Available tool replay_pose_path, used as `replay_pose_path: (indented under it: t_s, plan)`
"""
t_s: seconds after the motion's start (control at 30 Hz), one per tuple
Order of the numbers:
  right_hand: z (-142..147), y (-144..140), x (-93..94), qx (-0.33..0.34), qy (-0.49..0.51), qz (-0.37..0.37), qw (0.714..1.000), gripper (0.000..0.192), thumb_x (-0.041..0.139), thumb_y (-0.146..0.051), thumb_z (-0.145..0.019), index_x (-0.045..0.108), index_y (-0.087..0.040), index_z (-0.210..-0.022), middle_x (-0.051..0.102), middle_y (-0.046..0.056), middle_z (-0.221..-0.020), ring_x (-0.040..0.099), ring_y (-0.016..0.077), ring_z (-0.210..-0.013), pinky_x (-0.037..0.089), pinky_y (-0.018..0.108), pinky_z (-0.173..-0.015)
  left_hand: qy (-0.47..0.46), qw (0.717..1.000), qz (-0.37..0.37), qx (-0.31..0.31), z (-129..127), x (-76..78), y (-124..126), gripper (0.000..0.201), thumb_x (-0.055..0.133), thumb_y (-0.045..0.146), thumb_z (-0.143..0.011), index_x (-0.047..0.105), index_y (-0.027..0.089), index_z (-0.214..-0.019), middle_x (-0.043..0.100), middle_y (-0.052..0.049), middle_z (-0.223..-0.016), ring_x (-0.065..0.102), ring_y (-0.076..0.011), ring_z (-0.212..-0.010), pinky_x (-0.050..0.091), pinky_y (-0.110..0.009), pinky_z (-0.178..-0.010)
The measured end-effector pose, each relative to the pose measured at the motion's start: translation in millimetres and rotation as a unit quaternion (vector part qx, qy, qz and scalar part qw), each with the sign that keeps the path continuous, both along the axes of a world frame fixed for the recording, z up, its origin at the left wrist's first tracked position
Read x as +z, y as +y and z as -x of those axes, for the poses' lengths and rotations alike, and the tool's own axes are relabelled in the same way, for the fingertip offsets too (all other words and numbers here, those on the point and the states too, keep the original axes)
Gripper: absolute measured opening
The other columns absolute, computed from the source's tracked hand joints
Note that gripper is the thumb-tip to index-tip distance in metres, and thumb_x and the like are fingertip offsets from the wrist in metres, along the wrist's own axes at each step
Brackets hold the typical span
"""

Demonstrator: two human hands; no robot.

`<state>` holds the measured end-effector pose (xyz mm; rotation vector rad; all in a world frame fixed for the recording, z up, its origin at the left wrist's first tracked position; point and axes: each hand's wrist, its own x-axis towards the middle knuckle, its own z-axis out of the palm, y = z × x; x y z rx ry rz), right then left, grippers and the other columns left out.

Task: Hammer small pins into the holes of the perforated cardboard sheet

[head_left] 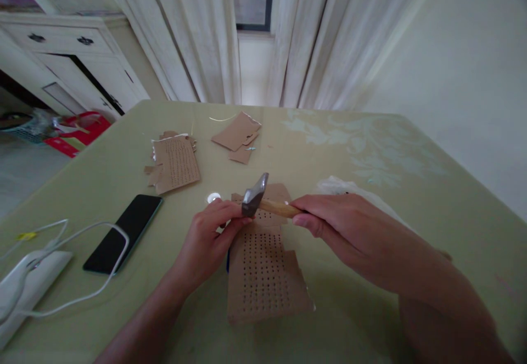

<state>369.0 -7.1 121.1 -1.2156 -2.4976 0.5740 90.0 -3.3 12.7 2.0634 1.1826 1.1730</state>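
Note:
My right hand [329,221] grips the wooden handle of a small hammer [255,195]. Its grey metal head is just above the fingertips of my left hand [214,227]. Those fingers are pinched together over the cardboard; whatever they hold is hidden by the hammer head. Under both lies a brown cardboard piece [263,270] with rows of punched holes and a ragged right edge. Its far part, partly behind the hammer, also has holes. A bit of something blue shows beneath its left edge.
Another punched cardboard piece [177,161] lies back left, and cardboard scraps [236,133] lie at the back centre. On the left are a black phone [123,235], a white cable and a white power strip [33,276]. Clear plastic [366,191] lies behind my right hand.

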Motion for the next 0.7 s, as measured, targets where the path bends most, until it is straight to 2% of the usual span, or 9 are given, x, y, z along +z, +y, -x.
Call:
replay_pose_path:
  t_s: [0.13, 0.33, 0.43, 0.53, 0.7]
  plan:
    - [0.7, -2.3, 2.8, -0.012, 0.032, -0.019, 0.999, 0.035, 0.045, -0.04, -0.122, 0.076, -0.023, -0.115, 0.081, 0.005, -0.094, 0.072, 0.0224, -0.081, 0.046, 0.034, -0.075, 0.0, 1.0, 0.001, 0.003, 0.3, -1.0, -0.3, 0.016, 0.07, 0.02, -0.105, 0.083, 0.027, -0.099, 0.085, -0.001, -0.095, 0.075, -0.0205, -0.087, 0.053, -0.033, -0.079]
    - [3.4, -0.2, -1.7, 0.005, -0.01, 0.004, 1.0, 0.034, 0.047, -0.036, -0.121, 0.074, -0.022, -0.107, 0.081, 0.006, -0.095, 0.073, 0.0237, -0.083, 0.044, 0.035, -0.076, 0.013, 1.0, 0.009, 0.007, 0.6, 0.1, 0.3, 0.018, 0.068, 0.022, -0.104, 0.082, 0.026, -0.095, 0.084, -0.001, -0.09, 0.073, -0.0206, -0.083, 0.053, -0.034, -0.08]
    - [3.0, -0.8, 0.0, -0.005, 0.015, -0.016, 1.0, 0.034, 0.048, -0.037, -0.121, 0.075, -0.022, -0.107, 0.08, 0.005, -0.092, 0.072, 0.023, -0.08, 0.044, 0.035, -0.074, 0.01, 1.0, 0.012, 0.007, 0.6, 0.8, 0.7, 0.018, 0.068, 0.024, -0.105, 0.082, 0.026, -0.093, 0.084, -0.001, -0.09, 0.074, -0.0209, -0.082, 0.053, -0.034, -0.079]
    - [2.5, -2.2, 0.7, -0.014, 0.022, 0.003, 1.0, 0.036, 0.046, -0.036, -0.121, 0.074, -0.022, -0.105, 0.078, 0.004, -0.088, 0.07, 0.0216, -0.077, 0.044, 0.034, -0.072, 0.009, 1.0, 0.011, 0.002, 1.5, -0.2, 0.4, 0.018, 0.068, 0.023, -0.105, 0.082, 0.025, -0.094, 0.085, -0.002, -0.092, 0.075, -0.0211, -0.084, 0.053, -0.034, -0.079]
    - [3.0, -2.5, -2.8, 0.005, -0.014, -0.002, 1.0, 0.036, 0.046, -0.038, -0.121, 0.075, -0.021, -0.109, 0.081, 0.006, -0.097, 0.073, 0.0246, -0.086, 0.045, 0.036, -0.078, -0.001, 1.0, 0.011, -0.003, 3.3, -3.8, -0.2, 0.016, 0.071, 0.019, -0.103, 0.083, 0.026, -0.095, 0.083, 0.0, -0.092, 0.072, -0.0185, -0.084, 0.052, -0.03, -0.077]
